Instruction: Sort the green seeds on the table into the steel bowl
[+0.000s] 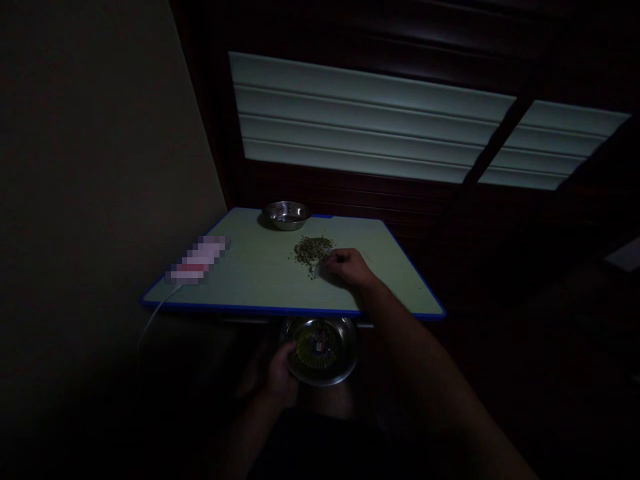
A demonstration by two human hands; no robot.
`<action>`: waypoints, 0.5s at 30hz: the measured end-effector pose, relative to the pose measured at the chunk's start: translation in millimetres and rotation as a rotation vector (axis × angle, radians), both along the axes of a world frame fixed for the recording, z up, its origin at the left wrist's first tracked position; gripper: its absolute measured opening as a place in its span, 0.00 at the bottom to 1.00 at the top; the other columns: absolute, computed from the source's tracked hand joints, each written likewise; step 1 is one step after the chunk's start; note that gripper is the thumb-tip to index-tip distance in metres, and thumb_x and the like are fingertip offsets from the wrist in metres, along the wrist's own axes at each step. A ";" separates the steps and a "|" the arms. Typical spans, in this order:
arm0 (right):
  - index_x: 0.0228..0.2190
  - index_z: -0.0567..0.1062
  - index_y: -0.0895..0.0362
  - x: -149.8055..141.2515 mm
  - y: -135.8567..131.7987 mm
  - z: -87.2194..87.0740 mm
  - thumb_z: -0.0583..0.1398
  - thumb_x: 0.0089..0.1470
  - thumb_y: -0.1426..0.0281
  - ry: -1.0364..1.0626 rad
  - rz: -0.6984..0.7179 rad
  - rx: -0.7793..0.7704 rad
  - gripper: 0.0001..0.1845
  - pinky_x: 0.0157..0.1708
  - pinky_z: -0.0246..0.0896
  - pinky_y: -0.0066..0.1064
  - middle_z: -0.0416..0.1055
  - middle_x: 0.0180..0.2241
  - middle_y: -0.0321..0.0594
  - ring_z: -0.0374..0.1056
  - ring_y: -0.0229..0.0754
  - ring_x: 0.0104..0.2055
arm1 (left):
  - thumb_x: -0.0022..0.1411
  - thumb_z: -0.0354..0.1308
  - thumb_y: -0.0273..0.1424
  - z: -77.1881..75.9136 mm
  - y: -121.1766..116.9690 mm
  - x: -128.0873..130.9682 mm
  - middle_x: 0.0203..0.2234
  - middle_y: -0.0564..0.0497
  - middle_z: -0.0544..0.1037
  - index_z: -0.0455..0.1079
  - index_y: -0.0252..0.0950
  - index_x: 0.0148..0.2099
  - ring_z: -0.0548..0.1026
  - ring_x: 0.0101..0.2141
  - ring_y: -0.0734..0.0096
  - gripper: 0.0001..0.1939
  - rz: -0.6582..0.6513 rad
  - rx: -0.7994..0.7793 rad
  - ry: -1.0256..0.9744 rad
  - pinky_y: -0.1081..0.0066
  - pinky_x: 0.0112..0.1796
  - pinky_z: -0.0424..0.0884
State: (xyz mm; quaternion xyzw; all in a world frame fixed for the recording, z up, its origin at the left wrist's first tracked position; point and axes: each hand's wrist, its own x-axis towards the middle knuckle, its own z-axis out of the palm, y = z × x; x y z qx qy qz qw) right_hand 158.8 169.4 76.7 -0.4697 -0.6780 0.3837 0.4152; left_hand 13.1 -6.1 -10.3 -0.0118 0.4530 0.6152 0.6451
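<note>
My left hand [283,375] grips the left rim of a shiny metal bowl [345,363], held below the table's front edge. Greenish grains [306,357] lie in that bowl, around a small patch with red and white on it that I cannot identify. Over the table, my right hand [347,265] has its fingers closed at the near right edge of a loose pile of small dark grains [313,249]. A pale, partly see-through shape shows by the fingertips; dim light hides what it is.
The pale table [250,267] has a blue edge. A second metal bowl [287,216] stands at its back left. A blurred-out pink and white item [199,260] with a white cable [155,313] lies on the left. Behind are dark wooden panels [350,190] with pale slats.
</note>
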 end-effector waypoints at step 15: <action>0.20 0.75 0.59 0.1 -0.9 2.4 0.62 0.34 0.67 -0.029 0.049 -0.003 0.08 0.26 0.55 0.28 0.69 0.20 0.35 0.60 0.35 0.24 | 0.52 0.57 0.26 0.3 -0.6 -1.2 0.26 0.45 0.83 0.78 0.34 0.34 0.82 0.39 0.52 0.09 -0.025 0.015 -0.021 0.57 0.46 0.76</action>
